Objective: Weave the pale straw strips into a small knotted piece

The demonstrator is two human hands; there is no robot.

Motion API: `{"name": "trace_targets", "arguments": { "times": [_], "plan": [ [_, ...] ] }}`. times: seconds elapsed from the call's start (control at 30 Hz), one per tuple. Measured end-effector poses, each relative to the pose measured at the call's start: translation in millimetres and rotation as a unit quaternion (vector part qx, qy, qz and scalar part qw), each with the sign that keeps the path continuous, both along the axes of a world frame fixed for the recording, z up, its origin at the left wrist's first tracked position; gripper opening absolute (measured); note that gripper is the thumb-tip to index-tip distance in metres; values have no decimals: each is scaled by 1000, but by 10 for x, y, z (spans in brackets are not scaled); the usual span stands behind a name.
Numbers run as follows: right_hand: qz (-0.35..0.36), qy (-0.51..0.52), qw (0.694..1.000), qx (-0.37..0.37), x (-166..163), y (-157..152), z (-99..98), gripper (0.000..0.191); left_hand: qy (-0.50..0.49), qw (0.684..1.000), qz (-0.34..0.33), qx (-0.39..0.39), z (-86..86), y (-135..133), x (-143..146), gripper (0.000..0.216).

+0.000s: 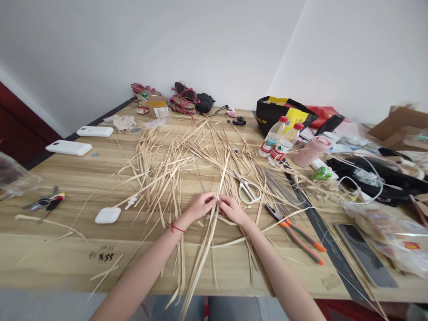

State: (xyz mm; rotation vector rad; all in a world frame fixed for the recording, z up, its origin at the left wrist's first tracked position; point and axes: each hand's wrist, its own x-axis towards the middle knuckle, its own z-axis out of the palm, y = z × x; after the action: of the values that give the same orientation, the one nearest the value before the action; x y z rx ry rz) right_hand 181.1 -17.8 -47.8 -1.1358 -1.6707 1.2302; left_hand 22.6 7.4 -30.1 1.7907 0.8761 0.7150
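Observation:
Both hands meet at the middle of the table, fingers pinched round a small bundle of pale flat straw strips [204, 250]. My left hand [202, 207] has a red cord at its wrist and grips the bundle from the left. Close against it, my right hand [230, 208] pinches the same strips. The bundle's long ends hang toward me over the table's front edge; a short end points up and away. Many loose straw strips [163, 171] spread behind and around the hands. White-handled scissors [248, 191] lie just beyond my right hand, orange-and-grey pliers [296, 232] to its right.
At the left lie two white devices [69, 147], a white earbud case [107, 216] and small cutters [50, 203]. Two water bottles [282, 145], a pink cup [311, 150] and a black-and-yellow bag [284, 113] stand back right. A phone [365, 254] lies near the right edge.

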Motion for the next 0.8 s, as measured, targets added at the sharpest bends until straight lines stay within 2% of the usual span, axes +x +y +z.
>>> {"name": "trace_targets", "arguments": {
  "times": [0.17,0.3,0.43,0.57,0.8],
  "plan": [
    [27,60,996,-56,20,7,-13,24,-33,998,-37,-46,18,18,-17,24],
    [41,81,993,-69,26,8,-27,24,-36,997,-49,-38,3,21,-23,23],
    [1,34,999,-41,6,-1,-18,27,-21,999,-47,6,-30,14,-18,23],
    [-40,14,999,-12,-5,-1,-12,27,-8,998,-53,10,-48,6,-12,26],
    [-43,-43,998,36,-2,2,-12,24,7,1000,5,12,-54,-1,8,21]
  ]
}}
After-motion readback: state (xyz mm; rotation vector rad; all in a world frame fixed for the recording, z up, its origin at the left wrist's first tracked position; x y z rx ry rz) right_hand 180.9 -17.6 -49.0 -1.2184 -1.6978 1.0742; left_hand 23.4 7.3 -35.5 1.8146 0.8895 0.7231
